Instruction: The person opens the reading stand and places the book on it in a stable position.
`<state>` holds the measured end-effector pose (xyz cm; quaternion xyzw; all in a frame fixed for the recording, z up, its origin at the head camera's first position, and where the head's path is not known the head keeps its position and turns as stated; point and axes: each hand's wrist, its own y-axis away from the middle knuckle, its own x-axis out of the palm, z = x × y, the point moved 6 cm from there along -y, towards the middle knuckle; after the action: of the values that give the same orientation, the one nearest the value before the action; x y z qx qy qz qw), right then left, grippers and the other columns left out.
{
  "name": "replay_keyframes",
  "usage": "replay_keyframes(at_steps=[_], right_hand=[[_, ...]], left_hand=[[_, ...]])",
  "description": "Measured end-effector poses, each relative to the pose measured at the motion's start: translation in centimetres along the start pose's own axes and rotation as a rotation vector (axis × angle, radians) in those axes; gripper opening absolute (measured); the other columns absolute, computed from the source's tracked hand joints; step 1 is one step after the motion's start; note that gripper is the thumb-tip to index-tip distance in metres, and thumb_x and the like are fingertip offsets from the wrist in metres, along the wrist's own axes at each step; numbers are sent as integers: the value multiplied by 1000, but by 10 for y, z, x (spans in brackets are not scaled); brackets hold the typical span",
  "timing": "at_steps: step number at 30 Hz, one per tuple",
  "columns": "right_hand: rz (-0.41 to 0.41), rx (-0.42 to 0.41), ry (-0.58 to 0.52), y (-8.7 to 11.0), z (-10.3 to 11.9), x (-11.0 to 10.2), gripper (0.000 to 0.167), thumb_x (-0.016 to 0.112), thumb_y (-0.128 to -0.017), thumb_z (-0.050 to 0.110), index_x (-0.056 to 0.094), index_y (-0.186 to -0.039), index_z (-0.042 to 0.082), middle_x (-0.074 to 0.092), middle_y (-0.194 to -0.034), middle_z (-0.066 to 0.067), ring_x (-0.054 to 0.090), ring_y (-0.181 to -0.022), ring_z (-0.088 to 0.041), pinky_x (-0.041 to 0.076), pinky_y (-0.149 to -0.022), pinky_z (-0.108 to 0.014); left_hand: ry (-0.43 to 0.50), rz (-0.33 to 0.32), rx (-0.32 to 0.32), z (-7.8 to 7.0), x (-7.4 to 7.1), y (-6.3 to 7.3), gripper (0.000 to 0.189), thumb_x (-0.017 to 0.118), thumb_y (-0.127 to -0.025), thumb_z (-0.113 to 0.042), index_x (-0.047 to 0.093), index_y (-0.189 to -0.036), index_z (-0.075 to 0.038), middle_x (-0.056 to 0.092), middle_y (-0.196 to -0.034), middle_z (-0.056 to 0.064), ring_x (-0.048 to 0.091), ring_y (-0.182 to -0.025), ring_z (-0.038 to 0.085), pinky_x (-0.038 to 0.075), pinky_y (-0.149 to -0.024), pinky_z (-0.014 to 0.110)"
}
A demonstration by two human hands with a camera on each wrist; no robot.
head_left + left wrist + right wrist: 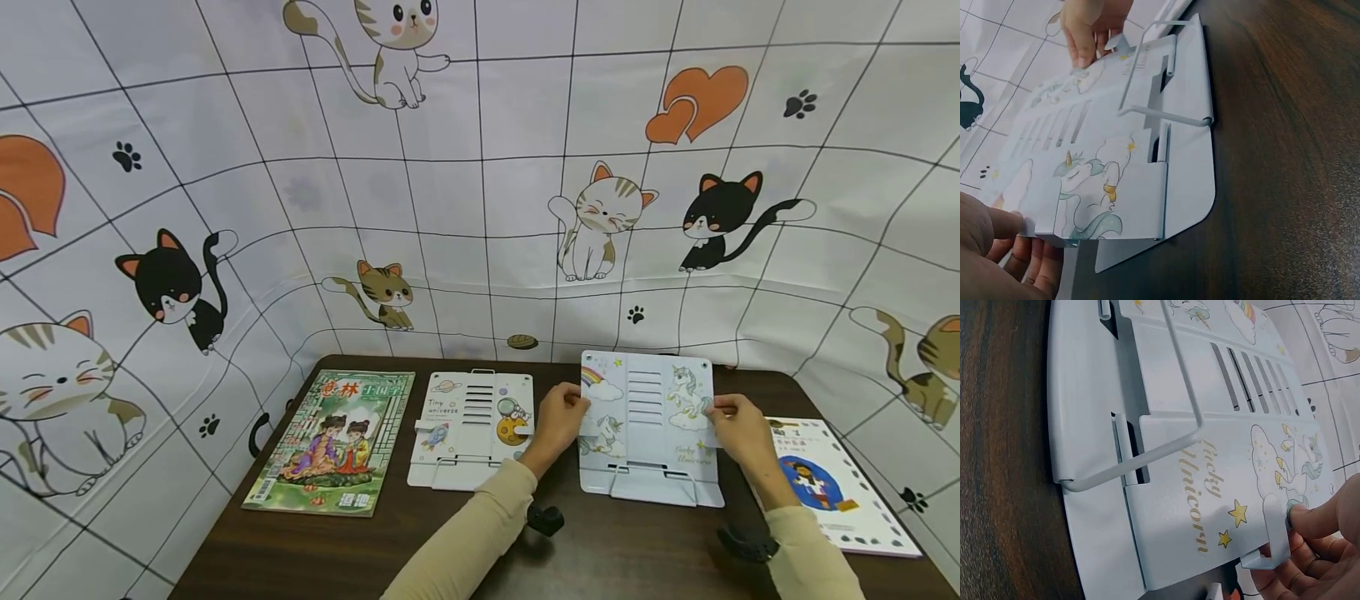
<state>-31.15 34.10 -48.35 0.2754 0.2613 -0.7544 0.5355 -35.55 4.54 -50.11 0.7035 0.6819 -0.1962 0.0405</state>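
A white unicorn-print book stand (648, 429) is propped up on the brown table, with slots down its middle and a wire page holder (1166, 115) at its foot. My left hand (561, 421) pinches its left edge, thumb in front and fingers behind. On the opposite edge my right hand (742, 429) pinches the panel the same way, beside a small bent metal clip (1275, 534). The lettering "Lucky Unicorn" (1200, 494) shows near that clip. Part of the stand's back is hidden.
Left of my left hand stands a second book stand (472, 429) with a space print. Farther left lies a green magazine (337, 442). A white book (832, 487) lies at the right, partly behind my right forearm. A cat-print curtain (517, 200) hangs behind the table (600, 550).
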Motion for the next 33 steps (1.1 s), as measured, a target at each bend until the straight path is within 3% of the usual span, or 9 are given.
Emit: replay_keyframes(at_steps=[9, 16, 19, 22, 27, 33], right_hand=[[8, -45, -4, 15, 6, -12, 50, 60, -108, 32, 53, -131, -12, 63, -123, -36, 65, -109, -47, 47, -71, -30], [32, -168, 23, 24, 6, -17, 44, 66, -106, 35, 56, -118, -6, 74, -101, -26, 69, -71, -14, 50, -61, -26], [61, -193, 9, 30, 8, -15, 38, 67, -105, 34, 54, -108, -2, 77, -94, -21, 70, -63, -13, 51, -58, -26], [65, -224, -23, 38, 13, -13, 34, 69, -105, 30, 56, -108, -1, 76, -93, -21, 72, -63, -14, 54, -57, -25], [-10, -272, -60, 54, 23, -10, 32, 74, -102, 23, 62, -119, 0, 77, -92, -22, 70, -61, -5, 56, -55, -23], [-118, -407, -96, 76, 37, -2, 25, 79, -96, 11, 67, -116, 1, 79, -84, -20, 67, -56, 2, 52, -53, -17]], left_hand=[[35, 7, 48, -6, -4, -2, 10, 73, -100, -8, 72, -108, -1, 65, -92, 4, 50, -78, 0, 46, -72, 18], [35, -7, 86, -10, -10, -8, 10, 74, -98, -7, 74, -106, -1, 66, -94, 6, 51, -79, 0, 47, -73, 18], [19, -13, 102, -11, -14, -13, 10, 75, -98, -6, 75, -106, -1, 68, -96, 7, 54, -81, 1, 49, -74, 17], [1, -11, 109, -12, -16, -18, 11, 75, -98, -6, 76, -108, -1, 70, -98, 8, 57, -83, 2, 51, -76, 18], [-24, 8, 96, -15, -17, -27, 13, 74, -99, -7, 76, -110, -1, 71, -102, 9, 63, -88, 8, 53, -79, 19], [-49, 15, 78, -21, -20, -36, 16, 74, -99, -7, 77, -114, -3, 73, -109, 9, 70, -99, 16, 55, -83, 21]])
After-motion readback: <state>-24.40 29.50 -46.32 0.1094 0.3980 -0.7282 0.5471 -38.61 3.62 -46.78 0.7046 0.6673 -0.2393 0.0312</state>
